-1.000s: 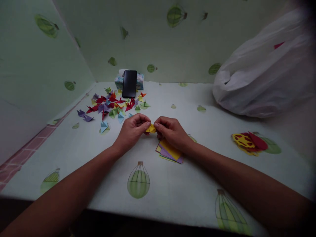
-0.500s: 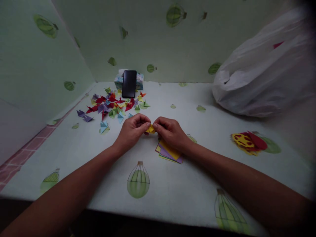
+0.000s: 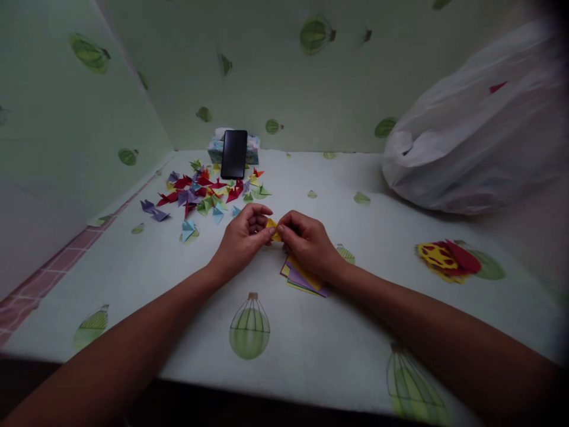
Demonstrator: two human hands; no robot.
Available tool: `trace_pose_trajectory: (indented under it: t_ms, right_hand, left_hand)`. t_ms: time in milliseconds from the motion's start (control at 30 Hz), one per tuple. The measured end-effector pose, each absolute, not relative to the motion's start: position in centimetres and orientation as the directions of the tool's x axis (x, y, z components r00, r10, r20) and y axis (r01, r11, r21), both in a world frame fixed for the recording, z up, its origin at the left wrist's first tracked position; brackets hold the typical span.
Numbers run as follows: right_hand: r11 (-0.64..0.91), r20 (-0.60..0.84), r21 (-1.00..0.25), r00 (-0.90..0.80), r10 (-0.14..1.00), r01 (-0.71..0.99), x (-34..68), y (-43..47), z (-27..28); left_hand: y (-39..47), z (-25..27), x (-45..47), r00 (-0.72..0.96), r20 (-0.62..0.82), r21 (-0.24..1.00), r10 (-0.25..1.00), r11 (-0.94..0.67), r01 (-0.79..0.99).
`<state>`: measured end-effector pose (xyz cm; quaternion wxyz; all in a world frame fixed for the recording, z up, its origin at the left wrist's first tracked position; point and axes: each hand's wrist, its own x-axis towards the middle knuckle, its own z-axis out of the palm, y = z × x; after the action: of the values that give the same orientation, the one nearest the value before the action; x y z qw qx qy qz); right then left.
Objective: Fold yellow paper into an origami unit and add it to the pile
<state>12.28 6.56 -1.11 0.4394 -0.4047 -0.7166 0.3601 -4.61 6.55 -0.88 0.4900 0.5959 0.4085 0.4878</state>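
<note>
Between my two hands is a small folded piece of yellow paper, partly covered by the fingers. My left hand pinches its left side between thumb and fingers. On the other side, my right hand grips it with thumb and forefinger. Beneath the right hand lies a stack of coloured paper sheets, orange and purple among them, half hidden by that hand. Several folded paper cranes in red, purple, green, blue and yellow are spread over the table beyond my left hand.
A black phone leans upright against a tissue box at the back. At the right stands a bulky white plastic bag. Yellow and red paper cut-outs lie on the balloon-patterned table below it.
The left fingers have loosened and lifted a little, and the yellow paper now shows a raised point. Both hands stay in nearly the same place.
</note>
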Motion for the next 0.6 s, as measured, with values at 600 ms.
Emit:
trace_pose_trajectory:
  t_ms: [600]
  right_hand:
    - [0.587,0.529,-0.74,-0.254,0.809,0.328,11.8,5.5,-1.5]
  left_hand:
    - [5.5,-0.5,-4.0,0.057,0.27,0.957,0.961,-0.274,0.09]
